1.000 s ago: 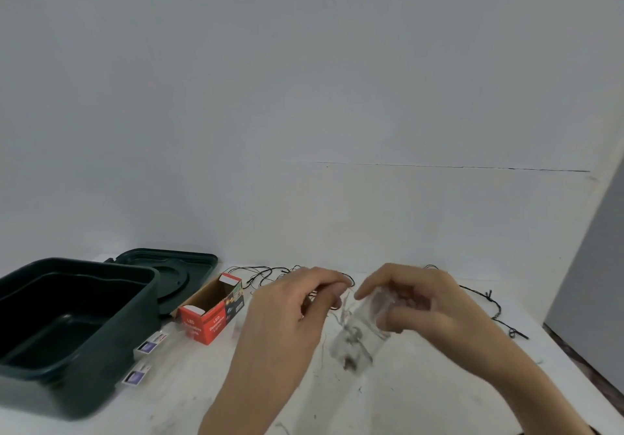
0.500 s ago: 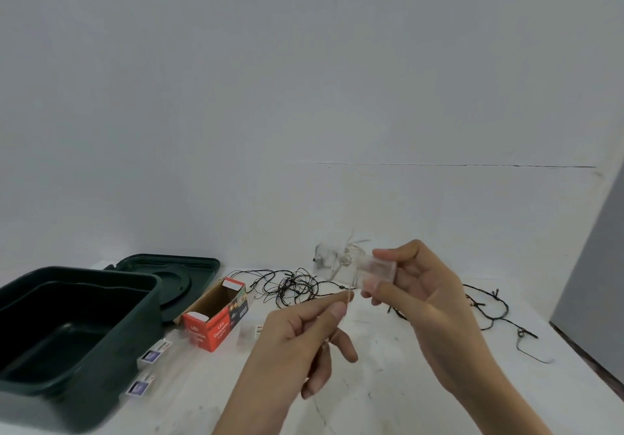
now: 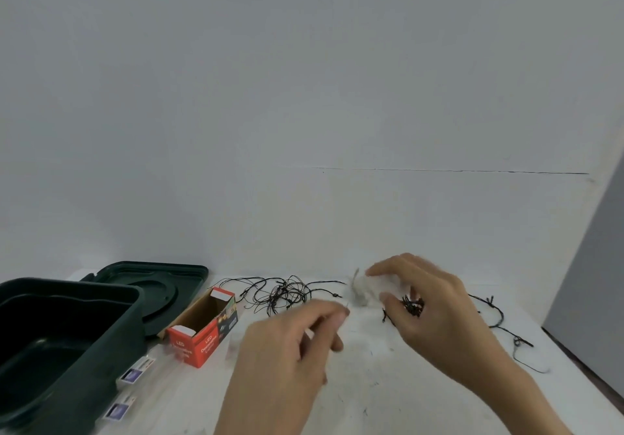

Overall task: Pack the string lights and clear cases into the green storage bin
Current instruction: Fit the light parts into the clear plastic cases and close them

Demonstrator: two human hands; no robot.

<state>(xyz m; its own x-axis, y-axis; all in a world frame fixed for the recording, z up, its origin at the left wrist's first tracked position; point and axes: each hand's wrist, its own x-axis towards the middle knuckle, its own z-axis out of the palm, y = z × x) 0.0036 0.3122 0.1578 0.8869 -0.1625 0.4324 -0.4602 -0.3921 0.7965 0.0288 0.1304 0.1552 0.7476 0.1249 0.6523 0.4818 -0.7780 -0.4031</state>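
My right hand (image 3: pixel 429 309) pinches a small clear case (image 3: pixel 366 287) between thumb and fingers, low over the table; the case is blurred, with pale wire bunched at it. My left hand (image 3: pixel 293 343) is just left of it, thumb and forefinger pinched on a thin pale wire end. A tangle of dark string lights (image 3: pixel 282 294) lies behind my hands, and more of the strand (image 3: pixel 489 303) trails off to the right. The open green storage bin (image 3: pixel 111 336) stands at the left edge, and nothing is visible inside it. Two clear cases with purple labels (image 3: pixel 135 372) lie beside it.
The bin's green lid (image 3: pixel 158 279) lies flat behind the bin. A red LED lights box (image 3: pixel 202 336) lies open on its side between bin and hands. The white table (image 3: pixel 388 384) ends at a wall behind and drops off at the right.
Both hands have dropped from a raised position toward the table. The right hand carried the clear case down with it. The left hand has kept its pinch.
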